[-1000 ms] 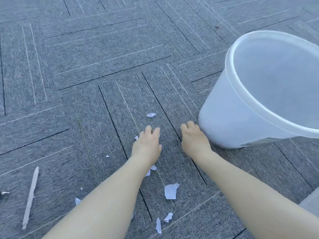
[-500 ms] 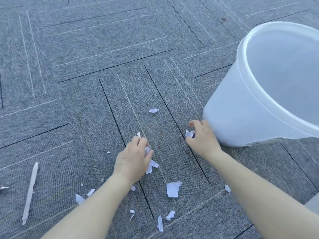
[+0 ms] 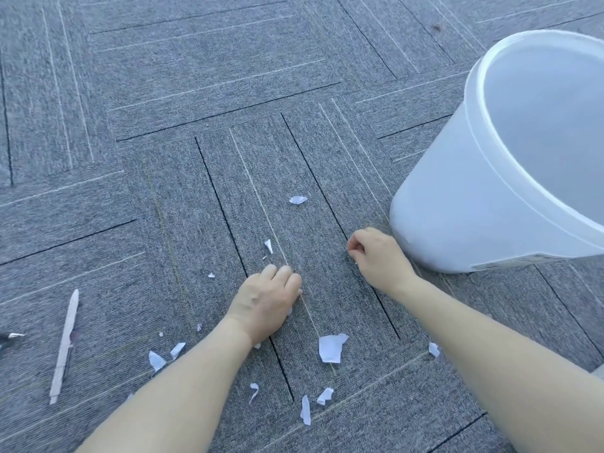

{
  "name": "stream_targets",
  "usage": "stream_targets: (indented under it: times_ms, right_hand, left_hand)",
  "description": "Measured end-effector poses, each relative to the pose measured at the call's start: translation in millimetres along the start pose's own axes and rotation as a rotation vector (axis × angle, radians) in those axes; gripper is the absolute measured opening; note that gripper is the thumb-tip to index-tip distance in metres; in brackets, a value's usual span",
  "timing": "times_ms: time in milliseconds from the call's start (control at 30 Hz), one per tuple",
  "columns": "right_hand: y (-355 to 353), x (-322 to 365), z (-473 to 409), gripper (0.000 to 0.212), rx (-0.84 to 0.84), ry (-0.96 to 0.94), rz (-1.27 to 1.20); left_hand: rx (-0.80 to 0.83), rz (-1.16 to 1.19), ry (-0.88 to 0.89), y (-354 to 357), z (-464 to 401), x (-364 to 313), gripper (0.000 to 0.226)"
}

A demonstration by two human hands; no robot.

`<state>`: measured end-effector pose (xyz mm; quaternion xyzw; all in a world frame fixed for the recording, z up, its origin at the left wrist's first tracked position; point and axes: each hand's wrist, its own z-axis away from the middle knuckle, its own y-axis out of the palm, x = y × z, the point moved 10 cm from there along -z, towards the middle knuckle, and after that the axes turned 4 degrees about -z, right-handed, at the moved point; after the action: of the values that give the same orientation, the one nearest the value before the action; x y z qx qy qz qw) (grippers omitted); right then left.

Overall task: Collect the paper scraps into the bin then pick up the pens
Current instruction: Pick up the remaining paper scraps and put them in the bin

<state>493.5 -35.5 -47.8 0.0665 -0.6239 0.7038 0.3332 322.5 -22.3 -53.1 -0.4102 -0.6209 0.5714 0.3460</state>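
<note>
Several white paper scraps lie on the grey carpet: the largest scrap point(image 3: 331, 348) near my forearms, one far scrap point(image 3: 298, 200), a sliver point(image 3: 268, 246) just beyond my left hand. My left hand point(image 3: 268, 299) lies palm down with its fingers curled over scraps, a bit of white showing under its edge. My right hand point(image 3: 376, 256) is balled into a fist beside the base of the white bin point(image 3: 457, 207); what it holds is hidden. A white pen point(image 3: 65, 344) lies at the left, and a dark pen's tip point(image 3: 9, 338) pokes in at the left edge.
The bin stands upright at the right with its open mouth toward me. More scraps point(image 3: 156, 360) lie between the white pen and my left forearm, others point(image 3: 305, 410) between my arms, and one small scrap point(image 3: 433, 349) by my right forearm. Grey carpet tiles stretch beyond.
My left hand drew back toward me and closed over the scraps that lay beside it. My right hand curled into a fist around the scrap it pinched, which no longer shows.
</note>
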Motion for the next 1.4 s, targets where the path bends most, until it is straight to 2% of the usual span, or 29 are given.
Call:
stream_targets:
  times_ms: [67, 100, 200, 267, 300, 433, 500, 600, 667, 800, 900, 1000, 1067, 1133, 1200, 1233, 1267, 1333, 1400]
  right_hand:
    - [3.8, 15.0, -3.6, 0.01, -0.014, -0.019, -0.093]
    - [4.1, 23.8, -9.0, 0.013, -0.025, -0.022, -0.13]
    - [3.6, 49.2, -40.9, 0.028, -0.039, -0.016, -0.172]
    - [4.0, 66.4, -67.7, 0.035, -0.03, -0.02, -0.156]
    - [6.2, 73.2, -80.3, 0.037, -0.018, -0.016, -0.137]
    - [27.3, 81.6, -110.3, 0.022, 0.068, 0.013, 0.021]
    - [30.4, 81.9, -113.5, 0.013, 0.086, 0.021, 0.076]
    - [28.0, 85.5, -104.6, 0.012, 0.106, -0.001, 0.059]
    - [31.7, 82.7, -84.2, 0.009, 0.138, 0.025, -0.118]
    - [51.4, 60.9, -26.2, 0.015, 0.244, 0.252, -0.74]
    - [61.2, 56.7, -3.0, 0.016, 0.324, 0.365, -1.156]
    - [66.8, 62.7, 9.0, 0.018, 0.404, 0.388, -1.277]
    - [72.4, 64.1, 17.6, 0.022, 0.442, 0.385, -1.143]
    - [68.0, 63.4, 21.3, 0.025, 0.38, 0.276, -0.703]
    - [65.6, 77.9, 26.0, 0.018, 0.313, 0.048, -0.221]
    - [71.0, 89.2, 33.4, 0.012, 0.315, -0.064, -0.071]
    - [77.1, 99.2, 41.7, 0.013, 0.324, -0.159, 0.035]
    - [88.9, 110.8, 54.1, 0.031, 0.322, -0.312, 0.186]
    - [92.8, 113.4, 57.0, 0.036, 0.287, -0.397, 0.278]
  left_hand:
    - [-0.015, 0.027, 0.001, -3.1, 0.4, 2.4, 0.012]
    - [-0.03, 0.07, -0.06, -7.9, -0.4, 10.2, 0.013]
    - [-0.115, 0.306, -0.49, -25.6, 4.3, 60.0, 0.024]
    - [-0.074, 0.475, -0.769, -19.9, 11.1, 88.9, 0.022]
    - [-0.029, 0.463, -0.811, -16.6, 8.6, 94.5, 0.02]
    - [0.184, 0.299, -0.716, -3.0, -13.1, 91.3, 0.039]
    - [0.215, 0.2, -0.641, -0.2, -19.2, 86.9, 0.034]
    - [0.153, 0.179, -0.546, -5.2, -21.9, 83.4, 0.018]
    - [0.136, 0.221, -0.508, -4.8, -15.8, 82.5, 0.012]
    - [0.123, 0.319, -0.494, -7.6, 5.9, 78.0, 0.012]
    - [0.101, 0.443, -0.578, -9.5, 24.5, 75.2, 0.01]
    - [0.063, 0.546, -0.696, -10.2, 43.9, 79.8, 0.011]
    - [0.102, 0.517, -0.675, -10.4, 52.0, 76.6, 0.025]
    - [0.165, 0.49, -0.637, -8.3, 58.2, 70.6, 0.025]
    - [0.156, 0.468, -0.592, -10.2, 62.1, 63.9, 0.019]
    - [0.154, 0.456, -0.559, -10.3, 63.7, 59.4, 0.018]
    - [0.168, 0.435, -0.521, -8.7, 65.2, 54.1, 0.025]
    - [0.216, 0.339, -0.436, -3.3, 68.7, 44.8, 0.046]
    - [0.223, 0.256, -0.398, -2.0, 69.8, 40.8, 0.042]
